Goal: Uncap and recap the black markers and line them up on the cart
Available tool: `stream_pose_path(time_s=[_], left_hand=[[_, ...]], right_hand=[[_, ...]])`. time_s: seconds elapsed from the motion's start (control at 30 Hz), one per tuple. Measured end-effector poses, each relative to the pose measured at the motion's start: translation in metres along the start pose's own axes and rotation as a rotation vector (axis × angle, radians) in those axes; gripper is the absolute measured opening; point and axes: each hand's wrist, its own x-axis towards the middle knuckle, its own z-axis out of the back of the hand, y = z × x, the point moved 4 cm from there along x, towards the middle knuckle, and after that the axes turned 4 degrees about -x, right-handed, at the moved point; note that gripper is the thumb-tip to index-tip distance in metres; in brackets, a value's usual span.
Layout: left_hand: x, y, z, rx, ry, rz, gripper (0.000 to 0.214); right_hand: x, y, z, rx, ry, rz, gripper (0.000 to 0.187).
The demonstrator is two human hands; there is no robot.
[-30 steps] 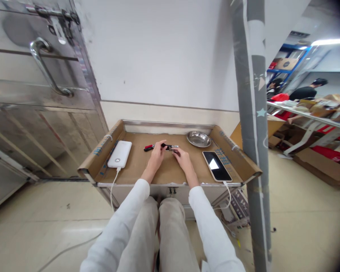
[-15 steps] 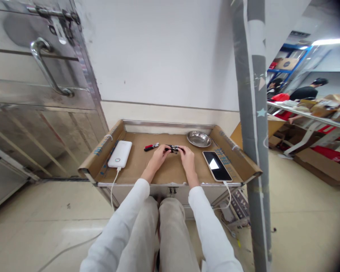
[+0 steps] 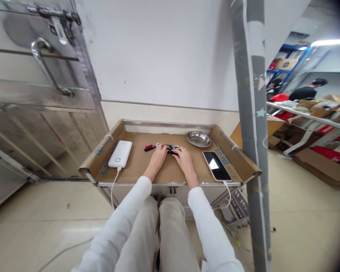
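Several black pens lie side by side on the brown cardboard surface, partly hidden by my fingers. My left hand is closed at their left end, fingertips pressed on the pens. From the right, my right hand has its bent fingers on the nearest pens. Just left of my left hand, a red pen with a black part lies on the cardboard, close to the others.
A white power bank with a cable lies left. On the right are a phone, also cabled, and a round metal dish. A wrapped grey pole stands beside the table. People work at a far bench.
My right hand has shifted slightly left, off the pens' right ends and onto their near side. My left hand has moved slightly. The pens now rest lower, spread on the cardboard.
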Motion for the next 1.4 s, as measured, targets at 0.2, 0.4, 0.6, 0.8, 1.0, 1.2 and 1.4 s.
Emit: stream_pose_path(time_s=[0.2, 0.4, 0.6, 0.8, 1.0, 1.2, 1.4], left_hand=[[-0.001, -0.004, -0.002, -0.043, 0.069, -0.104, 0.012], [0.001, -0.001, -0.002, 0.022, 0.071, -0.052, 0.006], [0.002, -0.001, -0.002, 0.104, 0.035, -0.027, 0.006], [-0.009, 0.005, 0.015, 0.343, -0.210, 0.288, 0.021], [-0.022, 0.014, 0.022, 0.449, -0.297, 0.463, 0.022], [-0.014, 0.011, 0.022, 0.245, -0.161, 0.321, 0.020], [-0.008, -0.011, 0.019, -0.191, -0.038, -0.095, 0.020]], right_hand=[[-0.001, -0.004, -0.001, -0.083, 0.030, -0.062, 0.021], [-0.002, -0.006, 0.000, -0.168, 0.009, -0.111, 0.018], [-0.002, -0.001, 0.001, -0.175, 0.004, -0.126, 0.019], [-0.003, -0.002, 0.001, -0.171, 0.014, -0.147, 0.021], [-0.004, -0.005, -0.002, -0.100, 0.002, -0.150, 0.023], [-0.001, 0.002, 0.008, 0.055, -0.093, -0.104, 0.033], [0.000, 0.011, 0.009, 0.284, -0.060, 0.023, 0.032]])
